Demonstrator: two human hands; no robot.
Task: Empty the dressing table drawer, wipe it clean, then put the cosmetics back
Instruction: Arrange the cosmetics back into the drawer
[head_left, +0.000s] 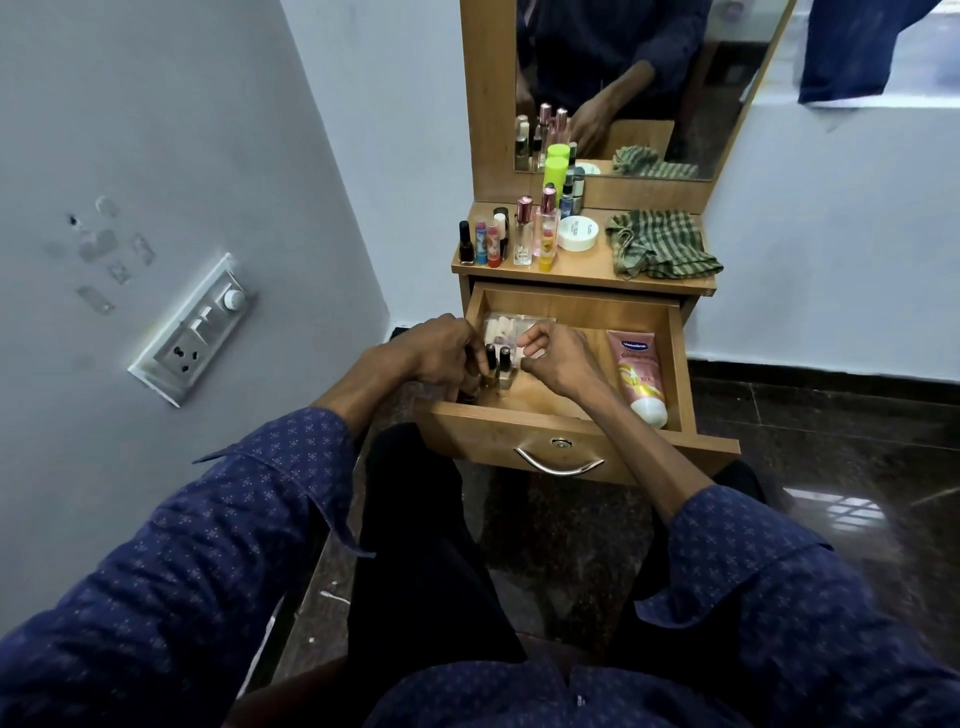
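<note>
Reaching into the open drawer (582, 312) of the dressing table, the person has both hands low over its left half. The left hand (441, 351) curls its fingers round two small dark-capped bottles (497, 364) standing upright near the drawer's front left corner. The right hand (558, 358) hovers just right of those bottles with fingers loosely bent, thumb and forefinger close together; whether they pinch anything cannot be told. Behind the hands, toward the drawer's back left, lies a clear packet of pale items (506, 327). Along the drawer's right wall lies a pink Vaseline tube (640, 371), cap toward the front. Above the drawer, on the tabletop (582, 270), perfume bottles, lip balms and a nail polish stand clustered at the left (511, 236), a white round jar (577, 233) sits just right of them, and a green striped cloth (660, 244) lies crumpled at the right. The mirror (649, 78) rises behind the tabletop.
</note>
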